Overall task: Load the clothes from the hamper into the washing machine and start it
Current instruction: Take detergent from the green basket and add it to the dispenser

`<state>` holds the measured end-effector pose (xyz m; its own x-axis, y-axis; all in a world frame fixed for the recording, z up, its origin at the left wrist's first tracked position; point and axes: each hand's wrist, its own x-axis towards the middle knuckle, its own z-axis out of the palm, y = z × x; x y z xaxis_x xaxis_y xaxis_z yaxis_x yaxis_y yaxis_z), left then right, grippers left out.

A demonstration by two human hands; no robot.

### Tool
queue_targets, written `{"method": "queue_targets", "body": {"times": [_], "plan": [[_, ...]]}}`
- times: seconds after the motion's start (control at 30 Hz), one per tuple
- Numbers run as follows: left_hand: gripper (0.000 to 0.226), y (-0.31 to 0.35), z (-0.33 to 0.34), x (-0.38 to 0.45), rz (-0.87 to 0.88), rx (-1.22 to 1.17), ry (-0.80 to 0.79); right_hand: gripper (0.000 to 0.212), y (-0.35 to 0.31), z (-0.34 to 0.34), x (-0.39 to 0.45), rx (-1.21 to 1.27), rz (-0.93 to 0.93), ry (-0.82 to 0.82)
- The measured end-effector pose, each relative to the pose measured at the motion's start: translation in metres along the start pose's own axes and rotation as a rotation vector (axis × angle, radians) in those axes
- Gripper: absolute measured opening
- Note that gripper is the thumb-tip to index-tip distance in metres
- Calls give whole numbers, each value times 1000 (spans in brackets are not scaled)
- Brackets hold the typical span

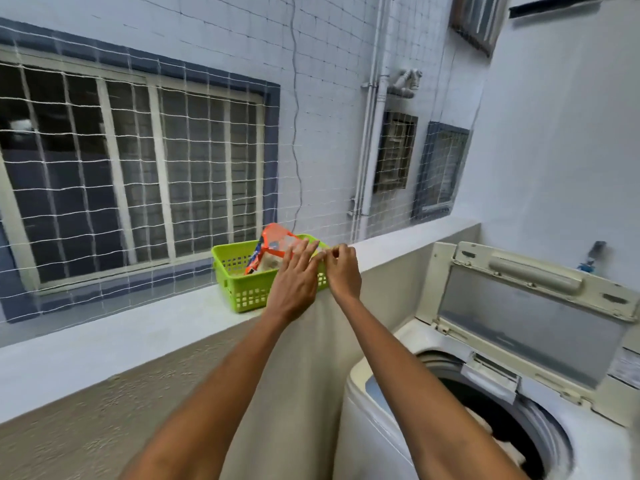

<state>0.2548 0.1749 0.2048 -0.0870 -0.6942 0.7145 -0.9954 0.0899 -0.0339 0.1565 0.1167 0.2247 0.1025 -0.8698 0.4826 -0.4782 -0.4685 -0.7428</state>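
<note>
Down at the bottom right, closest to me, sits the top-load washing machine (478, 427) with its lid (530, 313) flipped up and some pale clothes (485, 431) already lying in the drum. Both bare arms stretch out past it toward the ledge (104, 341). Left hand (294, 275) has its fingers spread and fairly straight, reaching over the near rim of the green basket (242, 289), while the right hand (341, 270) has its fingertips curled together like it's pinching something at the basket's right edge, though I can't make out what. An orange detergent pouch (273, 244) stands in the basket. Beyond all that there's white safety netting (69, 188), then a barred window (138, 174) and pipes (372, 140) on the wall opposite.
</note>
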Motion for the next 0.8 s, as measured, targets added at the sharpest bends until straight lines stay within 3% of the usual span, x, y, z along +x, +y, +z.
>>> {"method": "queue_targets", "body": {"times": [0.1, 0.27, 0.4, 0.5, 0.57, 0.67, 0.8], "plan": [[49, 33, 27, 0, 56, -39, -44, 23, 41, -17, -12, -258, -157, 55], [52, 96, 93, -14, 25, -140, -189, 23, 130, -46, -28, -591, -244, 63], [54, 156, 158, -32, -6, -243, -386, 32, 219, -71, -46, -688, -142, -15], [57, 204, 210, -35, 73, -270, -569, 40, 289, -98, -55, -739, -69, -74], [71, 234, 239, -30, 106, -310, -599, 39, 324, -120, -57, -770, -14, -112], [54, 282, 275, -12, 132, -386, -620, 30, 375, -154, -48, -787, 51, -137], [55, 337, 317, 6, 222, -358, -683, 35, 440, -190, -36, -780, 155, -138]]}}
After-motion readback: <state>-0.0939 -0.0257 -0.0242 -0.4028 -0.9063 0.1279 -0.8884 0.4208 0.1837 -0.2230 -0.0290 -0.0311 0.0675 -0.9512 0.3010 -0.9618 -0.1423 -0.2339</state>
